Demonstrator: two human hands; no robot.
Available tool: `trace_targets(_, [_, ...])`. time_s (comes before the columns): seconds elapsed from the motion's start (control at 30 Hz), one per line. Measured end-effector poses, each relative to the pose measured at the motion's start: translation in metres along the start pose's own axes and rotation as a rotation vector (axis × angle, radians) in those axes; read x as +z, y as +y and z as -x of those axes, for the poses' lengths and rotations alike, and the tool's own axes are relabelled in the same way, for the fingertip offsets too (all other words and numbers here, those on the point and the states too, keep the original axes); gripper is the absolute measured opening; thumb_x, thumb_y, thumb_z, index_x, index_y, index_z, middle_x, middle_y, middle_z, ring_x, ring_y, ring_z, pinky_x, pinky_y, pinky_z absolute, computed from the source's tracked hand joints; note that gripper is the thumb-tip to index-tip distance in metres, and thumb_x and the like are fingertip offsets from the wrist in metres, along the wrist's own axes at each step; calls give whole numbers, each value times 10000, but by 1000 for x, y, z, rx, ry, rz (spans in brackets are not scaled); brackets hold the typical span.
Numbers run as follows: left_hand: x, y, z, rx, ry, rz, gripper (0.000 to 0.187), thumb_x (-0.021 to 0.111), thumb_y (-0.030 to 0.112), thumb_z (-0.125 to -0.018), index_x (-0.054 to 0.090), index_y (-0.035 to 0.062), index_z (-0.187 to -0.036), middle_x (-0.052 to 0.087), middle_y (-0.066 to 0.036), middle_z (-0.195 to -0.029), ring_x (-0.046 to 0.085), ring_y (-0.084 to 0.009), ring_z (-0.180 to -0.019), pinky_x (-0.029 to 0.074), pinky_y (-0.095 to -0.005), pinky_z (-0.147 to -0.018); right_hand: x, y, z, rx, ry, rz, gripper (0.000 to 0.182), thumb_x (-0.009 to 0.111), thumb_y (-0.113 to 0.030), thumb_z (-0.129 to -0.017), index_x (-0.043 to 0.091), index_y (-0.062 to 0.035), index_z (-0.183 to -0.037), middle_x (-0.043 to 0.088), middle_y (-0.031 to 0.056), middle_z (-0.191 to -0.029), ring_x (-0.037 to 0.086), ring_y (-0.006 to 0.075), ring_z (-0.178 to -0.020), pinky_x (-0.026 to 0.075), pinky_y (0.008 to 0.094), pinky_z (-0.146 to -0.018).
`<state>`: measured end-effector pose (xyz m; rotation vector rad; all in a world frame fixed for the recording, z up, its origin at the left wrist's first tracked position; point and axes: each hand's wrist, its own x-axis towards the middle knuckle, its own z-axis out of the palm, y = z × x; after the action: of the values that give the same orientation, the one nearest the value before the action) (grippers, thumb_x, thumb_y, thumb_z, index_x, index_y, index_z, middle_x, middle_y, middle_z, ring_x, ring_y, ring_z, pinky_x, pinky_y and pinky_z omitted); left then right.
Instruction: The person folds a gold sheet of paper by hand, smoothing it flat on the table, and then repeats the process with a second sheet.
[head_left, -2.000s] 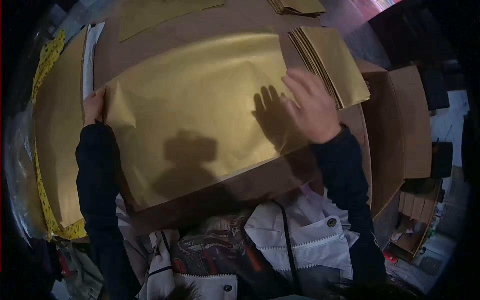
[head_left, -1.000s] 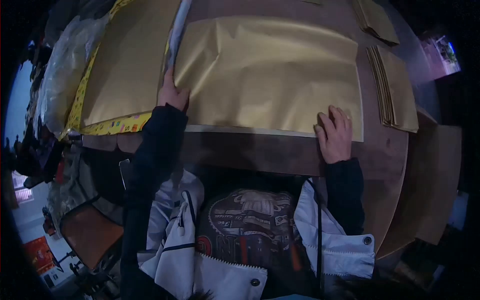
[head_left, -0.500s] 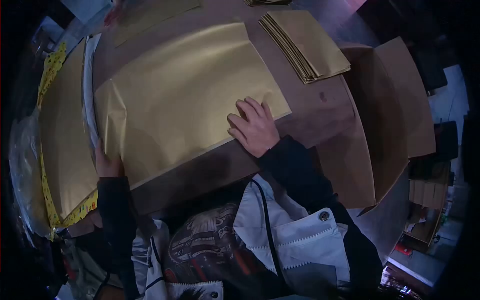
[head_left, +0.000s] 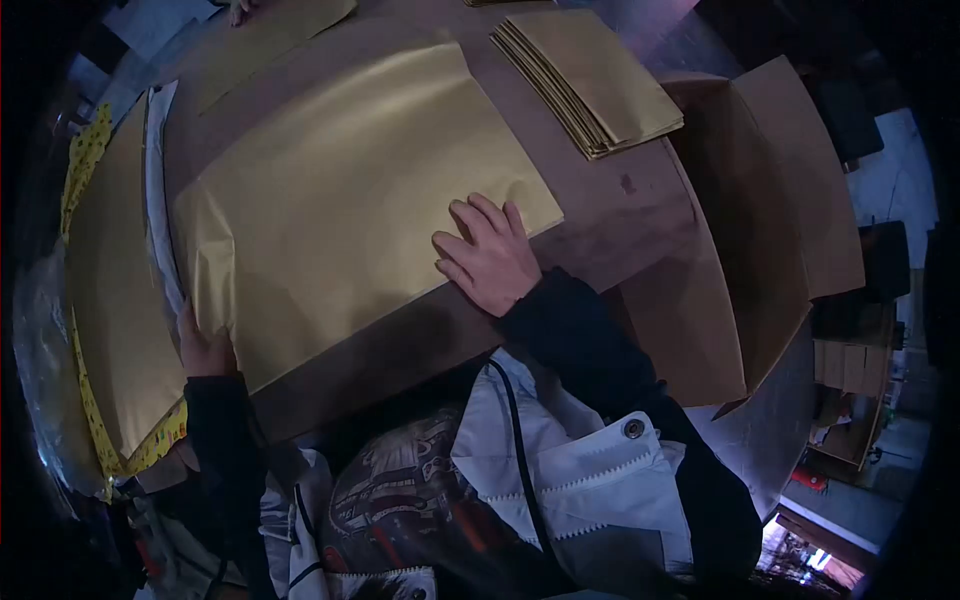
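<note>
A large gold paper sheet (head_left: pixel 340 190) lies across the brown table in front of me, with a crease near its left edge. My left hand (head_left: pixel 208 348) is at the sheet's near left corner, its fingers closed on the edge. On the near right part of the sheet rests my right hand (head_left: pixel 490 258), palm down, fingers spread and slightly bent.
A stack of folded gold paper (head_left: pixel 590 80) sits at the far right. Beyond it stands an open cardboard box (head_left: pixel 690 330). More gold sheets (head_left: pixel 110 270) lie at left on yellow patterned wrapping (head_left: pixel 88 400). Another person's hand (head_left: pixel 240 10) touches a far gold sheet (head_left: pixel 275 50).
The whole view has shifted a little, so things appear farther left. Both hands keep their places on the sheet. The other person's hand shows more clearly at the top.
</note>
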<state>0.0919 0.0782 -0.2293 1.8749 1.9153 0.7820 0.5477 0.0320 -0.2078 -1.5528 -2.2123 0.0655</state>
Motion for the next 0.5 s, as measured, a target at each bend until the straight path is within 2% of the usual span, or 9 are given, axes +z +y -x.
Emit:
trace_targets(0.03, [-2,6,0,0,-3,1,686,517,-44,-743,316,-16,-1398,431,-192,-1375,458,-273,-1248,352,-334,-1045,0,0,0,1,1,-7,265,635,-273,-827,594,-154,-1061,470,136,-1242,405,359,-1223,337,596,-969])
trace_targets(0.1, [-1,15,1,-134,-24,104,669,513,-34,-752,327,-8,-1394,452,-192,-1354,473,-278,-1231,359,-336,-1039,4,0,1,7,2,17,253,636,-274,-825,606,-158,-1048,472,137,-1241,406,357,-1218,347,598,-952])
trace_targets(0.13, [4,-9,0,-51,4,340,663,513,-39,-758,333,1,-1394,474,-184,-1331,492,-268,-1202,390,-332,-1008,4,-1,2,8,1,18,253,636,-274,-825,606,-158,-1048,472,137,-1241,406,357,-1218,347,598,-952])
trace_targets(0.17, [6,-31,1,-51,3,341,663,513,-39,-758,333,1,-1394,474,-184,-1331,492,-268,-1202,390,-332,-1008,4,-1,2,12,7,17,255,636,-275,-825,606,-159,-1050,472,137,-1240,408,356,-1216,347,599,-950])
trace_targets(0.23, [5,-17,2,-135,-36,534,665,510,-50,-758,335,11,-1397,466,-173,-1338,500,-251,-1185,411,-321,-981,3,-1,3,17,14,17,256,636,-277,-825,606,-160,-1051,473,137,-1240,409,355,-1215,348,601,-948])
trace_targets(0.33, [6,-3,4,-159,-22,634,685,504,-72,-748,327,15,-1404,448,-168,-1355,492,-234,-1189,423,-310,-964,2,1,3,13,3,7,247,638,-276,-824,603,-161,-1040,473,132,-1231,411,351,-1203,348,602,-946])
trace_targets(0.37, [3,-17,1,-138,-49,494,702,501,-86,-737,319,16,-1407,434,-167,-1368,476,-241,-1213,416,-321,-978,1,1,3,15,1,0,243,641,-274,-821,604,-163,-1033,473,130,-1226,410,347,-1198,350,599,-939])
trace_targets(0.5, [7,-39,-1,-1,-22,439,709,508,-79,-731,318,15,-1408,431,-167,-1375,475,-256,-1222,417,-339,-981,4,1,3,3,34,3,237,643,-268,-816,605,-166,-1027,475,128,-1224,413,341,-1193,340,570,-935])
